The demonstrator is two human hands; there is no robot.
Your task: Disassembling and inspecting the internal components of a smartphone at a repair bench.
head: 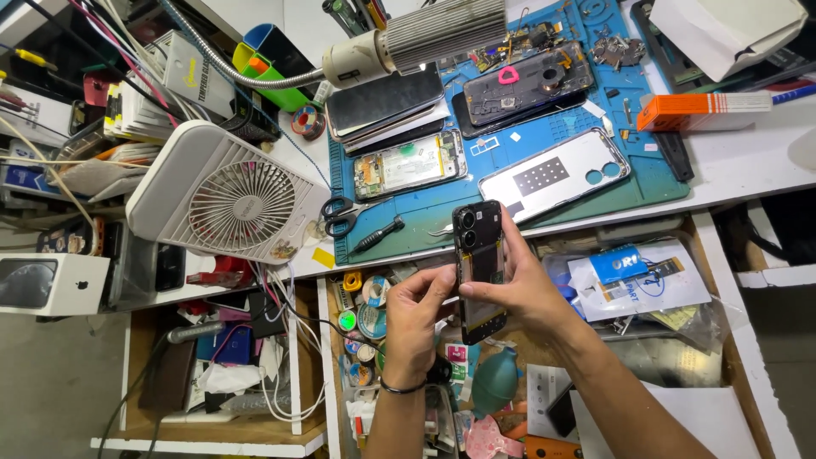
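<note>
Upright, phone (478,270) (black) between hands (416,319).

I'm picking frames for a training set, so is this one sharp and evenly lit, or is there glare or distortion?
Head view: sharp at centre, where both hands, left hand and right hand, hold the opened phone; bright, even light with soft shadows; mild glare on the white bench; wide-angle bending at the edges.

Phone frame (478,270): glossy black plastic back, bare metal edges. Repair mat (408,217): matt teal rubber, moulded grid. Silver back cover (554,174): smooth, satin sheen. Desk fan (228,194): matt white plastic grille. Lamp head (442,32): ribbed bare metal. Bench (748,161): smooth white laminate
</note>
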